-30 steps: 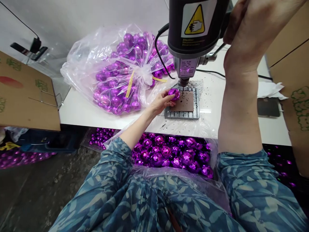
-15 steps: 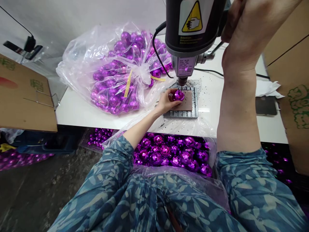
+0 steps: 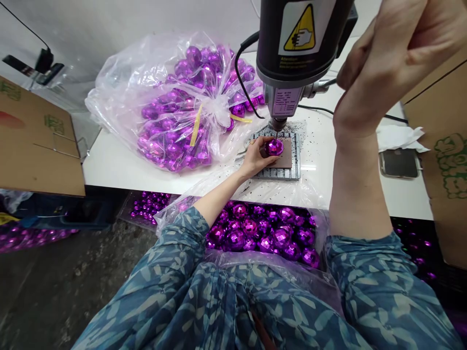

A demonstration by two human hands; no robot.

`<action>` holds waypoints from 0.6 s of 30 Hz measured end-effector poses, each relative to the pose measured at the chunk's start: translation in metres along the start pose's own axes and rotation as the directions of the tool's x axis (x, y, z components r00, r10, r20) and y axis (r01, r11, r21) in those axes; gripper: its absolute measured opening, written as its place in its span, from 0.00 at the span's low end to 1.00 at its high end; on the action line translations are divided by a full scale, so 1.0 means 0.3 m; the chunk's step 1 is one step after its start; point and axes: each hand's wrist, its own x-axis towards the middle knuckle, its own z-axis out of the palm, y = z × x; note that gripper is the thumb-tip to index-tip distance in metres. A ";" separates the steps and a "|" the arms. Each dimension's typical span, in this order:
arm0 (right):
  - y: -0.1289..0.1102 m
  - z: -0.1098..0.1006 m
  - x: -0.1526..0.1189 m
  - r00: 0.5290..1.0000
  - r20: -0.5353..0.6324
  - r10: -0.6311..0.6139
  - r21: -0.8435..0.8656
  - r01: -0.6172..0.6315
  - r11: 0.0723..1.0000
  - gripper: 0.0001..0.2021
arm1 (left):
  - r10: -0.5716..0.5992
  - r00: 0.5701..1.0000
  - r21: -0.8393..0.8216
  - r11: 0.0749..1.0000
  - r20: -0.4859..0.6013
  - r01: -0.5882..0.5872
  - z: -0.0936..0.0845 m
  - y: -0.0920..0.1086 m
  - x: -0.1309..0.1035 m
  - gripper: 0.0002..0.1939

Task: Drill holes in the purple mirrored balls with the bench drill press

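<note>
Drill press and workpiece, seen from the head. The black drill press (image 3: 297, 53) stands upright over its slotted metal base (image 3: 296, 171), with a brown pad (image 3: 286, 158) on top. The right hand (image 3: 404, 53), to the right of the drill's body, is closed around the outer end of the feed lever (image 3: 329, 83); its grip is hidden. The left hand (image 3: 255, 158) pinches a faceted purple ball (image 3: 275, 147) from the left, thumb on the near side, and is the nearer hand to it. The ball, round and without an evident long axis, lies over the pad, directly below the roughly vertical drill bit (image 3: 277, 135); whether the tip touches it cannot be told. Compared with the earliest frame, the ball is farther right, from beside the bit to beneath it, and the lever slopes less steeply, the right hand lower.
</note>
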 end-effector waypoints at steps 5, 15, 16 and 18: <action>-0.024 -0.039 -0.103 0.990 -0.088 -0.111 0.007 0.112 0.994 0.34 | 0.023 1.000 -0.004 1.000 0.001 -0.023 0.000 -0.019 0.001 0.32; 0.081 -0.081 -0.198 0.982 -0.096 -0.165 0.011 0.167 0.986 0.34 | 0.051 0.999 -0.031 0.998 0.018 -0.050 -0.001 -0.049 0.001 0.33; 0.095 -0.088 -0.209 0.983 -0.097 -0.159 -0.005 0.159 0.987 0.35 | 0.053 0.998 -0.034 0.998 0.017 -0.052 0.000 -0.049 0.001 0.33; 0.127 -0.109 -0.234 0.990 -0.080 -0.119 -0.058 0.115 0.992 0.36 | 0.053 0.998 -0.042 0.998 0.016 -0.052 0.001 -0.048 0.001 0.33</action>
